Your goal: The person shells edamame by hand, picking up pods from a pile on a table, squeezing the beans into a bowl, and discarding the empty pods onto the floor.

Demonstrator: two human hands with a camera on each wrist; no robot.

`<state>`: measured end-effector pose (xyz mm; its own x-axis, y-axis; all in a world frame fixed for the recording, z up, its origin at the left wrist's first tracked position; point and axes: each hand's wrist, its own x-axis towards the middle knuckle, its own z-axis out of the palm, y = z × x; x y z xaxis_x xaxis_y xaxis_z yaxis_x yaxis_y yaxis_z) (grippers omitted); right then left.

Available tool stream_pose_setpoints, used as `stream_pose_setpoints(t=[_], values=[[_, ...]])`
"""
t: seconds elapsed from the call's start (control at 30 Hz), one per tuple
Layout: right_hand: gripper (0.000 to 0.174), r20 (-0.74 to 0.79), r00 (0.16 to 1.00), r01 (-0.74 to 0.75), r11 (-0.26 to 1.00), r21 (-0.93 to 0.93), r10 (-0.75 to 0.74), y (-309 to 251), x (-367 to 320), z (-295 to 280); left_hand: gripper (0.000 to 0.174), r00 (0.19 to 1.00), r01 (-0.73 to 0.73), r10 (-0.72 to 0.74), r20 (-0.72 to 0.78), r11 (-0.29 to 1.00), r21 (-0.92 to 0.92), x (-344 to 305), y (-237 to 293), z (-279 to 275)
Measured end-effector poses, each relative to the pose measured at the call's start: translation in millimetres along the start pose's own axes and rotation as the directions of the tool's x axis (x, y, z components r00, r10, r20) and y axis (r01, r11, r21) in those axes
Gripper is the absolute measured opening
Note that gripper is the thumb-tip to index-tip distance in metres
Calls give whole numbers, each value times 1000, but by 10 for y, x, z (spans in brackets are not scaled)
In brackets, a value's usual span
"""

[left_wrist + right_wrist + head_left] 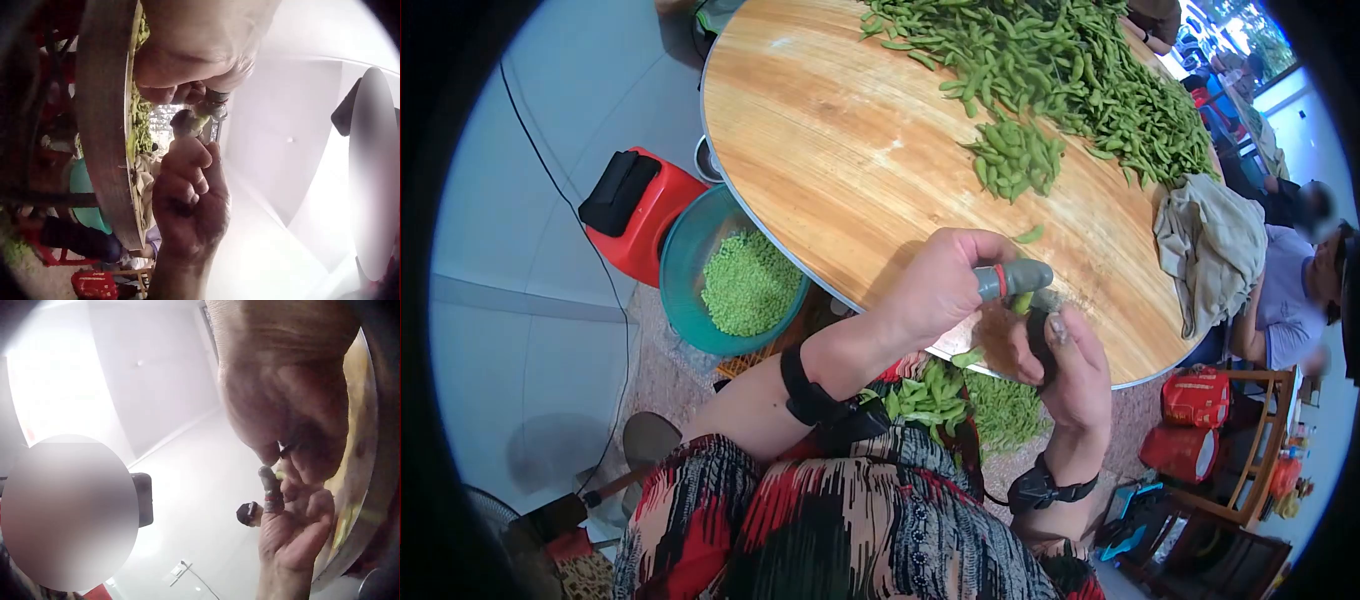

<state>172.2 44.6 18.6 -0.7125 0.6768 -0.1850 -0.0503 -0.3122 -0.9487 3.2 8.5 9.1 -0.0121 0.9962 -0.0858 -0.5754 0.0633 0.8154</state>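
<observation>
My left hand (940, 285) and right hand (1076, 375) meet over the table's near edge, with a green soybean pod (1022, 302) pinched between their fingertips. A grey cover with a red band (1005, 279) wraps the left thumb, which presses at the pod. Dark covering shows on the right hand's fingers. In the right wrist view, a bit of the pod (281, 475) shows beside the covered thumb; the fingers hide the rest. Single pods lie nearby, one pod (1030, 235) beyond the left hand and another pod (967, 357) at the table edge.
A big heap of pods (1080, 80) covers the far side of the round wooden table (800, 120); a smaller pile (1015, 160) lies nearer. A grey cloth (1210, 250) drapes the right edge. Shelled beans (750, 285) fill a teal basin (678, 300) at left. More pods (930, 400) lie at the lap.
</observation>
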Motion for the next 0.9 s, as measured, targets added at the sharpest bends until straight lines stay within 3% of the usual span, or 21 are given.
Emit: stream_pose_setpoints(t=[0.2, 0.27, 0.37, 0.4, 0.43, 0.47, 0.5, 0.53, 0.57, 0.77, 0.83, 0.9], values=[[21, 15, 999, -48, 998, 32, 47, 21, 86, -20, 13, 993, -44, 63, -104, 983, 176, 60, -52, -34], [19, -1, 998, -64, 997, 40, 64, 24, 103, 0, 12, 988, -47, 95, -120, 934, 354, 46, -47, -34], [17, -64, 995, -80, 996, -31, 78, 32, 116, 0, 14, 983, -127, 165, -81, 927, 354, 11, -49, 20], [18, -23, 993, -111, 986, 122, 114, 26, 105, -7, 14, 983, -126, 166, -84, 928, 351, 26, -45, 4], [19, 24, 989, -145, 952, 271, 144, 21, 100, -8, 16, 991, -125, 134, -7, 940, 317, 44, -38, -23], [19, 27, 989, -148, 952, 269, 146, 17, 102, 2, 17, 992, -121, 105, 70, 951, 284, 57, -33, -46], [19, 83, 986, -169, 902, 397, 148, 16, 101, 22, 17, 992, -121, 106, 67, 952, 283, 72, -54, -68], [20, 136, 981, -192, 834, 517, 141, 18, 99, 39, 19, 987, -83, 64, 149, 989, 122, 92, -94, -91], [20, 137, 980, -193, 834, 516, 142, 27, 104, 51, 21, 971, -29, 37, 237, 999, -38, 109, -116, -108], [35, 111, 989, -140, 865, 482, 98, 108, 135, 4, 20, 987, 25, -10, 160, 995, -95, 121, -102, -124], [36, 180, 981, -148, 853, 500, 64, 151, 133, 5, 20, 981, 34, -2, 193, 986, -162, 127, -123, -121], [35, 140, 988, -129, 827, 547, 61, 190, 121, -4, 21, 975, 46, 6, 224, 973, -228, 133, -143, -122]])
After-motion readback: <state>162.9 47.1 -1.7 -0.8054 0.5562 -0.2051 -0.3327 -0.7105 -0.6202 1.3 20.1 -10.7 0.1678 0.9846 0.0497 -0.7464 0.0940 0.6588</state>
